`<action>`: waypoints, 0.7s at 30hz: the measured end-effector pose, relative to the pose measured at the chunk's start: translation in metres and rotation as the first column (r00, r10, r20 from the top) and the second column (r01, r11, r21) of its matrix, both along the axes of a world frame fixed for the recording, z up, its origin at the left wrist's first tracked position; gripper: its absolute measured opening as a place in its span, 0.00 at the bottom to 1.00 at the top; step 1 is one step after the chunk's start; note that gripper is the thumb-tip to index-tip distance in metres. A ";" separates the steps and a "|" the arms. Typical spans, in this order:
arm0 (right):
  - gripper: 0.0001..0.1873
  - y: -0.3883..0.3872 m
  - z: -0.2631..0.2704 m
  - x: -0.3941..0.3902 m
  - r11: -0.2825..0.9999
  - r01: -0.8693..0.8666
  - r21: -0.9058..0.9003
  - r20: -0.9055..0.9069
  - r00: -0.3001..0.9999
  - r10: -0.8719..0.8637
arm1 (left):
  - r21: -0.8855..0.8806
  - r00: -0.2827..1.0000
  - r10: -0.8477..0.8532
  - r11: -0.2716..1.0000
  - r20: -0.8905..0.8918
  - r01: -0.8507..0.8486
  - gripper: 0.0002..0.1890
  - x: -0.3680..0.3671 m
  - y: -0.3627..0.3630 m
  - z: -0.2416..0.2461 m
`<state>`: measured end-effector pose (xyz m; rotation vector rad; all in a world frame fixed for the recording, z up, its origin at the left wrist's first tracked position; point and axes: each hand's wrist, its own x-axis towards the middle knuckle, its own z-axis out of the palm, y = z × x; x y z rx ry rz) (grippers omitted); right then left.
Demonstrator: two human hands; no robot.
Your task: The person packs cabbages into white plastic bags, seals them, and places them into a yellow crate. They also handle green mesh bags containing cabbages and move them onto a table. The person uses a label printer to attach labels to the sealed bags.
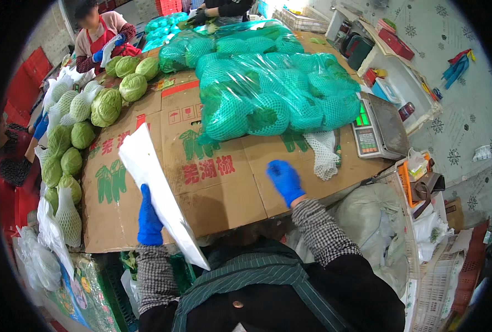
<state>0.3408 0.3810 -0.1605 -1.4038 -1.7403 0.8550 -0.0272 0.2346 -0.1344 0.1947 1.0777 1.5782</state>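
Observation:
My left hand (pixel 149 218), in a blue glove, is closed on a long, flat white sheet or folded stack (pixel 158 186), whose material I cannot tell. It slants over the cardboard-covered table (pixel 225 199). To the right, my right hand (pixel 284 180), also gloved in blue, is above the cardboard with its fingers curled; nothing shows in it. Beyond it lies a large clear plastic bag of cabbages in green foam nets (pixel 270 99). A white foam net (pixel 324 157) rests to the right of that hand, near a digital scale (pixel 366 128).
Bare cabbages (pixel 106 107) and cabbages in white nets (pixel 80 106) line the left side. Another filled bag (pixel 229 43) lies behind. Two co-workers stand across the table, and another person's gloved hands (pixel 41 124) are at the left. Shelves (pixel 412 79) and crates (pixel 430 265) are at the right.

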 end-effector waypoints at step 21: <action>0.09 -0.066 0.029 -0.067 0.679 -0.714 0.173 -0.165 0.658 0.734 | 0.037 0.774 -0.370 0.892 -0.514 0.451 0.57 0.054 -0.031 0.027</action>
